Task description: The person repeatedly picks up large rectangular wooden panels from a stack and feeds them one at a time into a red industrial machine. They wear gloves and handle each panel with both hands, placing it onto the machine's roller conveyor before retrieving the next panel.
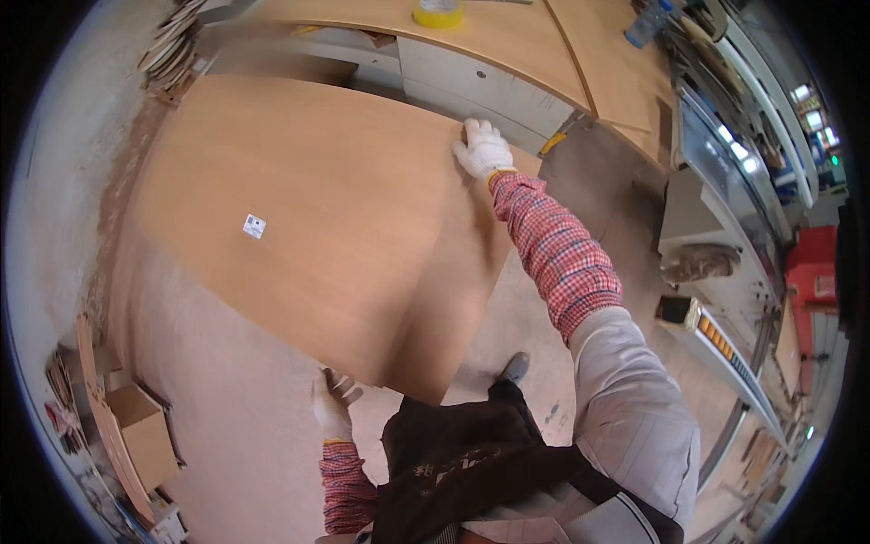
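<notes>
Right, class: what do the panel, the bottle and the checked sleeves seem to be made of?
Panel: probably wood-based board, smooth and satin, from its flat, even tan face; a laminate surface is possible.
Bottle: likely clear plastic, as it looks see-through and bluish.
Sleeves: woven cloth, apparently, matt; they gather in soft folds. The fibre can't be told.

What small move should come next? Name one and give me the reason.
Probably close the left hand on the near edge of the wood-coloured panel. That hand looks open beside the edge, and I cannot tell whether it touches, while the right hand is on the panel at its far edge. A second grip should help steady it.
</notes>
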Available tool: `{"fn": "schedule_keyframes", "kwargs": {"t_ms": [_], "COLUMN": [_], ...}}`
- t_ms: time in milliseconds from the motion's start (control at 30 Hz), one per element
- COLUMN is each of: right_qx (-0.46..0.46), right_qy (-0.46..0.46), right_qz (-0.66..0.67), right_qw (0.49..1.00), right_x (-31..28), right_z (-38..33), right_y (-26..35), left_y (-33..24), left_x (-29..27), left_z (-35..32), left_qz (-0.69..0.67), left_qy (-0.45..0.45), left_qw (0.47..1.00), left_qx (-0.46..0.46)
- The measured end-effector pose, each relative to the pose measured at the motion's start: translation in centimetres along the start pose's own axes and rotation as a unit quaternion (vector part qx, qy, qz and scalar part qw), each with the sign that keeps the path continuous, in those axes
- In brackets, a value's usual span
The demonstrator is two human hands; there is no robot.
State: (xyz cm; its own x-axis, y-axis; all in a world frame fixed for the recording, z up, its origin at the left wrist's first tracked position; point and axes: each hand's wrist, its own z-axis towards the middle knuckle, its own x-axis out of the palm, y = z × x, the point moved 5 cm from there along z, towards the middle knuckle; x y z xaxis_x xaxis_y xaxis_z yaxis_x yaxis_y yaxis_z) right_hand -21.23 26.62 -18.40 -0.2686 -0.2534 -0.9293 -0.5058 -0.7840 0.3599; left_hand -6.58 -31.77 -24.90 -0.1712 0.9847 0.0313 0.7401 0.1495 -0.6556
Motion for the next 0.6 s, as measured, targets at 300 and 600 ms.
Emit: {"fn": "schedule_keyframes", "kwargs": {"t_ms": [300, 600], "right_qx": [-0.012, 0.314], "right_qy": [-0.062, 0.053], "right_qz": [0.128, 0.548], "right_qw": [0.990, 0.773], "right_x": [-1.0, 4.2], "right_z": [-11.3, -36.6], "right_y": [0.9, 2.8], "left_y": [-3.4, 9.4], "left_x": [-2.1, 0.9], "left_z": [0.3, -9.0], "left_qz": [-0.103, -0.105], "left_qy": [0.108, 0.233], "left_qw": [0.988, 0.959], "left_qx": [0.041, -0.124]}}
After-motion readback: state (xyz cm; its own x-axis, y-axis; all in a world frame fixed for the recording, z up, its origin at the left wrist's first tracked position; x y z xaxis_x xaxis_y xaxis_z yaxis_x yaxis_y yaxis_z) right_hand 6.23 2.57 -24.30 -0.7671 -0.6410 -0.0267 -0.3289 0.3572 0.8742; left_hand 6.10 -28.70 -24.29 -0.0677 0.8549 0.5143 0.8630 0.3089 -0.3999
